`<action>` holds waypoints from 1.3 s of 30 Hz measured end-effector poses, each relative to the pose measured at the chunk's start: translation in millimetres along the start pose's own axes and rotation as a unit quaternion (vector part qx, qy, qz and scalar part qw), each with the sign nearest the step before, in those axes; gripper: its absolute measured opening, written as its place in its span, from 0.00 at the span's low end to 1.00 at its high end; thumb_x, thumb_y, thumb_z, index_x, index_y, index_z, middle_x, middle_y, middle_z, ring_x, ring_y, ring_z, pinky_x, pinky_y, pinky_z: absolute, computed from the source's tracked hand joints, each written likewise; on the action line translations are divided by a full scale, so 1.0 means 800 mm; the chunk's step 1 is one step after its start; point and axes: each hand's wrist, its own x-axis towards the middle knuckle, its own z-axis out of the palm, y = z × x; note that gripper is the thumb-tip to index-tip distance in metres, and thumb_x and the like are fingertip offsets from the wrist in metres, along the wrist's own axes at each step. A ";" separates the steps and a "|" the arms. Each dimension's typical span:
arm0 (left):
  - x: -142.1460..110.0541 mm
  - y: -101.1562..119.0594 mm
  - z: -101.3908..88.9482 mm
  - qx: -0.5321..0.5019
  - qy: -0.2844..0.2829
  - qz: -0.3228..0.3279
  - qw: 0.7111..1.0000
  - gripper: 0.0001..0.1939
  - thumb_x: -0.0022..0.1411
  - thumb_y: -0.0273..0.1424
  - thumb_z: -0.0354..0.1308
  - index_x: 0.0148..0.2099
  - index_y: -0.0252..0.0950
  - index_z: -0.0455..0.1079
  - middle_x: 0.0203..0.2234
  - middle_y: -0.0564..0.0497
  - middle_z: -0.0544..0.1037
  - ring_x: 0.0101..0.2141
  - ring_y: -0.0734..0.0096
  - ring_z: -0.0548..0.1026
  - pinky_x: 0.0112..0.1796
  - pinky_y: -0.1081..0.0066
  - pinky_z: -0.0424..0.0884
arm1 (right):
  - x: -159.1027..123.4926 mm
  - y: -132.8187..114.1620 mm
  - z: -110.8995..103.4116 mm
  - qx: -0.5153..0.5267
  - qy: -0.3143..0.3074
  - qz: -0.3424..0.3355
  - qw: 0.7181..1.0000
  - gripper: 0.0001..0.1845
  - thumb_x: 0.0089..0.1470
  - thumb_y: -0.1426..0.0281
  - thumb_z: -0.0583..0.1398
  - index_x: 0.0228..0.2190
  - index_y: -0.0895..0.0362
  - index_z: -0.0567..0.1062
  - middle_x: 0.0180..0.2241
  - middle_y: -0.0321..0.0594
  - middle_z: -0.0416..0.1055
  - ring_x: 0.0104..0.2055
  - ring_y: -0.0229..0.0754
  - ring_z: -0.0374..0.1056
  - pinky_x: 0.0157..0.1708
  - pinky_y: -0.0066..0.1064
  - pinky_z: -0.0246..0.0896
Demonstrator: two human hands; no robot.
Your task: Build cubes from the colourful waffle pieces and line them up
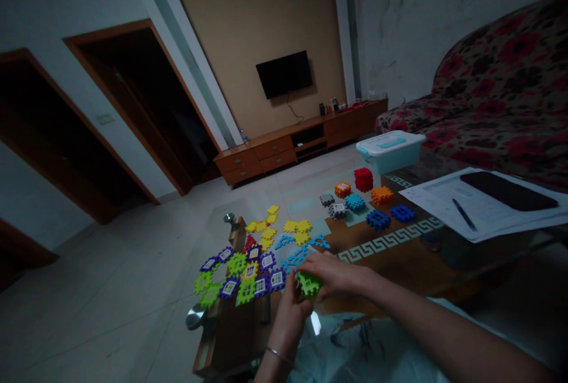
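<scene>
Both hands meet at the near edge of the glass-topped table around green interlocking building pieces (309,284). My left hand (296,306), with a bracelet at the wrist, closes on their left side. From above and the right, my right hand (331,270) grips the same pieces, its fingers partly hiding them. Just beyond lie light blue pieces (295,257). Left of my hands spread purple window pieces (277,279), loose green pieces (237,263) and yellow pieces (298,229).
Sorted stacks stand farther right, among them a red stack (364,179) and a dark blue stack (378,219). Behind them is a lidded plastic box (390,149). Papers (437,199) with a pen (464,215) and a black phone-like slab (508,190) lie at the right.
</scene>
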 end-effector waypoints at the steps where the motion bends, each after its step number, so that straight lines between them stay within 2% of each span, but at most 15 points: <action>1: 0.001 0.000 0.001 -0.005 0.006 -0.006 1.000 0.43 0.39 0.25 0.61 0.62 0.40 0.62 0.56 0.41 0.73 0.56 0.52 0.71 0.51 0.61 0.70 | 0.001 0.000 0.005 -0.008 0.002 -0.003 1.000 0.40 0.39 0.69 0.73 0.55 0.48 0.70 0.51 0.46 0.70 0.54 0.57 0.63 0.53 0.48 0.58; 7: 0.002 -0.002 0.002 -0.015 0.017 -0.026 0.999 0.46 0.36 0.24 0.61 0.62 0.37 0.60 0.59 0.39 0.69 0.58 0.50 0.68 0.54 0.60 0.68 | 0.013 0.002 0.021 -0.045 0.006 -0.010 0.999 0.35 0.41 0.70 0.72 0.52 0.52 0.72 0.46 0.48 0.72 0.49 0.56 0.66 0.47 0.44 0.62; 11: 0.005 -0.012 0.000 -0.003 0.022 -0.012 1.000 0.44 0.40 0.26 0.62 0.63 0.38 0.60 0.58 0.39 0.70 0.58 0.50 0.69 0.54 0.60 0.68 | 0.015 -0.004 0.012 -0.044 -0.005 0.002 0.999 0.32 0.41 0.71 0.71 0.50 0.53 0.73 0.45 0.46 0.73 0.48 0.54 0.66 0.47 0.40 0.63; 16: 0.010 -0.025 -0.006 0.021 0.018 -0.029 0.999 0.47 0.40 0.26 0.61 0.65 0.38 0.56 0.61 0.38 0.66 0.60 0.49 0.66 0.54 0.61 0.68 | -0.002 0.002 -0.001 -0.071 -0.014 0.027 0.997 0.32 0.41 0.74 0.69 0.51 0.58 0.72 0.49 0.52 0.71 0.52 0.57 0.65 0.51 0.44 0.60; 18: 0.010 -0.027 -0.008 0.033 0.016 -0.035 0.999 0.50 0.39 0.26 0.59 0.67 0.35 0.51 0.64 0.36 0.61 0.61 0.50 0.64 0.54 0.64 0.67 | -0.013 0.019 -0.009 -0.069 -0.008 0.051 0.996 0.34 0.41 0.75 0.68 0.53 0.58 0.71 0.50 0.52 0.71 0.53 0.58 0.64 0.53 0.45 0.59; 21: 0.009 -0.026 -0.012 0.054 -0.007 -0.041 0.998 0.52 0.40 0.27 0.56 0.69 0.28 0.43 0.66 0.34 0.55 0.63 0.53 0.62 0.55 0.67 0.66 | -0.029 0.061 -0.028 -0.070 -0.007 0.104 0.992 0.38 0.39 0.75 0.68 0.55 0.59 0.70 0.51 0.53 0.70 0.54 0.59 0.64 0.53 0.45 0.58; 23: 0.008 -0.025 -0.014 0.071 -0.019 -0.041 0.996 0.52 0.41 0.26 0.55 0.69 0.27 0.41 0.67 0.34 0.54 0.63 0.55 0.61 0.56 0.68 0.65 | -0.036 0.094 -0.043 -0.067 -0.001 0.131 0.989 0.41 0.37 0.76 0.68 0.57 0.60 0.69 0.53 0.54 0.69 0.55 0.59 0.63 0.55 0.44 0.57; 26: 0.008 -0.026 -0.018 0.102 0.001 -0.024 0.995 0.51 0.42 0.25 0.55 0.70 0.29 0.42 0.68 0.37 0.53 0.64 0.57 0.59 0.57 0.70 0.63 | -0.040 0.137 -0.063 -0.056 0.007 0.163 0.985 0.45 0.37 0.76 0.67 0.59 0.61 0.66 0.56 0.55 0.66 0.58 0.59 0.60 0.57 0.43 0.55; 29: 0.011 -0.030 -0.021 0.126 0.024 -0.010 0.992 0.51 0.44 0.23 0.55 0.70 0.29 0.40 0.67 0.36 0.54 0.63 0.57 0.61 0.58 0.69 0.63 | -0.036 0.161 -0.075 -0.033 0.004 0.172 0.985 0.47 0.37 0.75 0.66 0.61 0.58 0.63 0.60 0.52 0.63 0.61 0.58 0.58 0.60 0.44 0.52; 32: 0.016 -0.030 -0.028 0.152 0.035 -0.012 0.988 0.49 0.47 0.23 0.55 0.70 0.28 0.40 0.66 0.35 0.55 0.62 0.59 0.62 0.56 0.71 0.65 | -0.030 0.171 -0.077 -0.012 0.008 0.173 0.985 0.50 0.35 0.75 0.66 0.62 0.56 0.62 0.61 0.51 0.61 0.63 0.57 0.55 0.62 0.44 0.50; 34: 0.019 -0.026 -0.038 0.194 0.068 0.002 0.979 0.45 0.49 0.22 0.54 0.69 0.30 0.44 0.66 0.38 0.58 0.62 0.63 0.63 0.55 0.73 0.65 | -0.027 0.176 -0.075 -0.005 0.014 0.180 0.984 0.50 0.33 0.75 0.65 0.62 0.56 0.63 0.62 0.51 0.61 0.64 0.57 0.54 0.62 0.43 0.49; 36: 0.021 -0.018 -0.052 0.269 0.112 0.024 0.956 0.41 0.50 0.20 0.51 0.67 0.31 0.49 0.64 0.40 0.61 0.62 0.66 0.63 0.57 0.73 0.64 | -0.026 0.179 -0.071 -0.005 0.024 0.184 0.983 0.50 0.33 0.76 0.65 0.61 0.55 0.63 0.62 0.50 0.60 0.64 0.57 0.54 0.62 0.43 0.49; 39: 0.021 0.001 -0.080 0.422 0.192 0.052 0.884 0.34 0.51 0.18 0.48 0.63 0.28 0.57 0.60 0.40 0.66 0.61 0.66 0.62 0.61 0.70 0.57 | -0.029 0.177 -0.068 -0.026 0.043 0.172 0.984 0.49 0.33 0.78 0.63 0.61 0.55 0.64 0.61 0.50 0.61 0.63 0.57 0.55 0.61 0.43 0.51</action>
